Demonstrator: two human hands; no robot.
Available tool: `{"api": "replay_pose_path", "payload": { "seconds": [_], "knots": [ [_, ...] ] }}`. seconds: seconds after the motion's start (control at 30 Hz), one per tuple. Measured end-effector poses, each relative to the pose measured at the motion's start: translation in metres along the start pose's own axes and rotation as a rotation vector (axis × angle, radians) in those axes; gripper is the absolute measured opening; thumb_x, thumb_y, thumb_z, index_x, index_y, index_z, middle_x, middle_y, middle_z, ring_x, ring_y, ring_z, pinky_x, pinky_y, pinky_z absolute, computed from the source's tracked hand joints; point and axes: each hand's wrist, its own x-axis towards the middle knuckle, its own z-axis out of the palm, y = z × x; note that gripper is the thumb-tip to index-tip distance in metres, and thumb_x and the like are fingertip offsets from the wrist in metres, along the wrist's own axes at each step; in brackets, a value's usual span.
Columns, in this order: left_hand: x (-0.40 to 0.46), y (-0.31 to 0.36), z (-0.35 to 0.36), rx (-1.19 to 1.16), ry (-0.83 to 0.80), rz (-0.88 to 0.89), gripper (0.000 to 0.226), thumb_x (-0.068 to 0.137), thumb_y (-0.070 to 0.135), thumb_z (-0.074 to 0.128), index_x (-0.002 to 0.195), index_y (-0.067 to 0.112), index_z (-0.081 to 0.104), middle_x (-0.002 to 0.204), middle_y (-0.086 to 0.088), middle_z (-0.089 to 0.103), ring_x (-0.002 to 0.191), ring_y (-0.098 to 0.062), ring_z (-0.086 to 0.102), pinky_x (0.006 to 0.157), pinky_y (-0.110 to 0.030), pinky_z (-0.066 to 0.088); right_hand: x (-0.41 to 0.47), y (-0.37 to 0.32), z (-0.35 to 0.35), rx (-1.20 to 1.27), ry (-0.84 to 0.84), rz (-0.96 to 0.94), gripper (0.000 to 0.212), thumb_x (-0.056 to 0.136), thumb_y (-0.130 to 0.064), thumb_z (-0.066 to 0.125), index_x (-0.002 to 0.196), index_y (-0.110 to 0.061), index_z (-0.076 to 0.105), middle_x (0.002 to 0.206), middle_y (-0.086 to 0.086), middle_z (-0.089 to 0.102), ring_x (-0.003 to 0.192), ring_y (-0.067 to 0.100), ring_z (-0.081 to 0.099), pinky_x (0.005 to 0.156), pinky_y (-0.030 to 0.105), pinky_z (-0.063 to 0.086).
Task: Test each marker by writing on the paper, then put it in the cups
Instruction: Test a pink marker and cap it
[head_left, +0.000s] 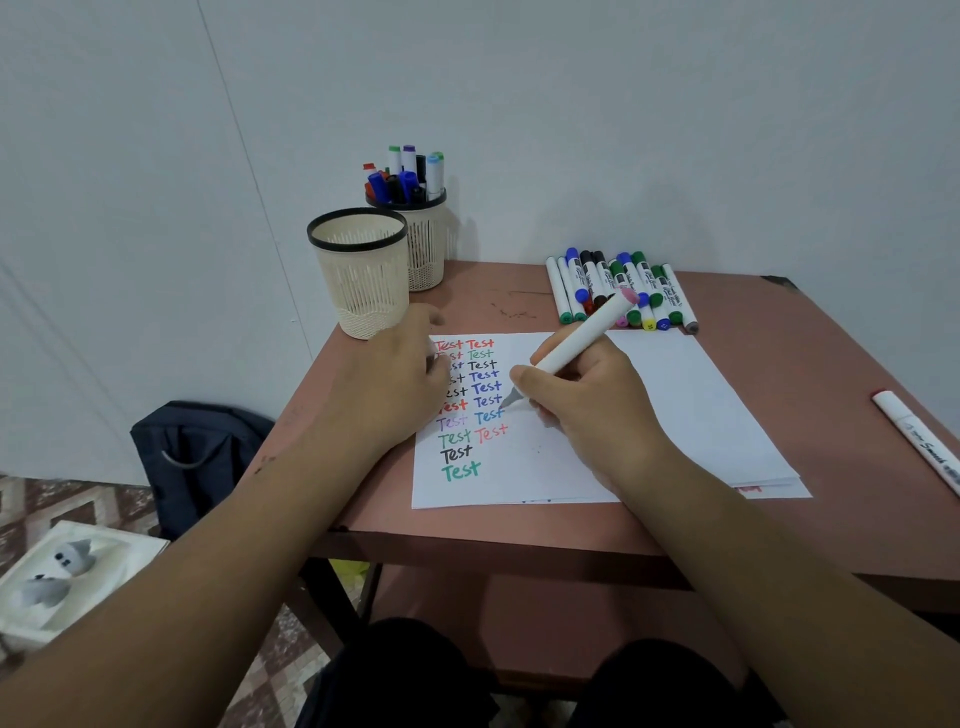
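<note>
Here the right hand (587, 395) pinched the marker (576, 340), tip down-left on paper (675, 415), axis slanting to table's far-right corner; left hand (400, 384) w/ relaxed fingers pressed paper's left edge.

A white marker (582, 335) (pink-capped end up) slants tip-down on the paper (675, 405), near two cream cups (358, 275).

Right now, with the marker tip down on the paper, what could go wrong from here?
The left hand lies over the first column of writing on the paper, so fresh ink might smear. The front cup stands near the table's edge by that hand; a nudge could tip it off. The loose marker at the right could roll.
</note>
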Motion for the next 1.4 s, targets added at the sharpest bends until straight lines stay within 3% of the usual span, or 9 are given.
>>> {"api": "replay_pose_path", "payload": {
  "seconds": [0.1,0.27,0.43,0.57,0.83,1.07,1.17,1.3,1.4],
  "knots": [
    [0.0,-0.002,0.004,-0.111,0.038,0.096,0.018,0.101,0.011,0.047,0.117,0.017,0.046,0.108,-0.001,0.061,0.097,-0.018,0.056,0.08,-0.04,0.049,0.002,0.0,-0.002,0.116,0.018,0.01,0.015,0.088,-0.009,0.079,0.095,-0.008,0.067,0.077,0.005,0.073,0.069,0.017,0.071,0.074,0.04,0.063],
    [0.001,0.0,0.001,-0.111,0.05,0.239,0.013,0.097,0.004,0.06,0.104,0.007,0.069,0.096,0.002,0.069,0.088,-0.011,0.056,0.077,-0.033,0.046,0.002,0.0,-0.002,0.331,0.014,0.042,0.015,0.089,0.003,0.074,0.096,-0.009,0.07,0.095,0.013,0.077,0.092,0.026,0.077,0.093,0.046,0.061],
    [-0.002,-0.001,-0.002,-0.161,-0.015,0.3,0.019,0.094,0.008,0.066,0.11,0.015,0.074,0.08,0.014,0.064,0.077,-0.008,0.055,0.067,-0.031,0.043,-0.002,-0.005,-0.002,0.384,0.031,-0.058,0.018,0.088,0.006,0.074,0.094,-0.01,0.068,0.103,0.022,0.074,0.097,0.032,0.076,0.089,0.041,0.062],
    [0.0,-0.004,0.0,-0.148,-0.052,0.319,0.007,0.095,0.012,0.066,0.099,0.015,0.071,0.074,0.009,0.062,0.076,-0.012,0.056,0.061,-0.031,0.04,-0.002,-0.005,-0.002,0.384,0.021,-0.074,0.018,0.087,0.008,0.075,0.093,-0.008,0.067,0.101,0.024,0.074,0.095,0.034,0.077,0.086,0.04,0.063],
    [0.0,-0.001,-0.002,-0.139,-0.053,0.414,0.036,0.095,0.015,0.066,0.128,0.026,0.069,0.083,0.009,0.065,0.079,-0.007,0.055,0.066,-0.017,0.038,-0.001,0.001,-0.002,0.248,0.004,-0.104,0.019,0.082,-0.004,0.084,0.088,-0.018,0.074,0.093,0.013,0.076,0.095,0.035,0.075,0.089,0.061,0.059],
    [-0.005,0.007,-0.005,-0.082,-0.003,0.596,0.014,0.092,0.011,0.063,0.103,0.012,0.071,0.078,0.011,0.058,0.072,-0.004,0.042,0.07,-0.01,0.03,0.0,0.002,0.0,0.236,-0.034,-0.096,0.016,0.082,-0.006,0.085,0.087,-0.017,0.075,0.088,0.014,0.078,0.09,0.037,0.076,0.087,0.061,0.06],
    [-0.006,0.007,-0.005,-0.038,0.028,0.626,0.015,0.091,0.01,0.062,0.103,0.01,0.072,0.077,0.007,0.059,0.072,-0.008,0.043,0.069,-0.012,0.028,-0.001,0.001,0.001,0.236,-0.05,-0.102,0.015,0.083,-0.004,0.083,0.089,-0.014,0.074,0.086,0.014,0.078,0.086,0.034,0.078,0.086,0.059,0.061],
    [-0.006,0.007,-0.004,-0.044,0.028,0.584,0.015,0.093,0.012,0.06,0.103,0.009,0.071,0.08,0.001,0.065,0.074,-0.013,0.05,0.069,-0.026,0.037,0.0,0.001,0.004,0.244,-0.065,-0.098,0.014,0.088,-0.005,0.079,0.095,-0.012,0.069,0.083,0.015,0.077,0.079,0.03,0.077,0.079,0.048,0.064],
    [-0.006,0.01,-0.003,-0.068,0.069,0.499,0.017,0.094,0.015,0.06,0.107,0.012,0.071,0.079,0.006,0.062,0.074,-0.012,0.049,0.069,-0.028,0.038,0.003,0.002,0.006,0.183,-0.08,-0.053,0.017,0.091,-0.015,0.078,0.102,-0.009,0.067,0.079,0.012,0.076,0.071,0.024,0.074,0.072,0.043,0.061]
  ]
}}
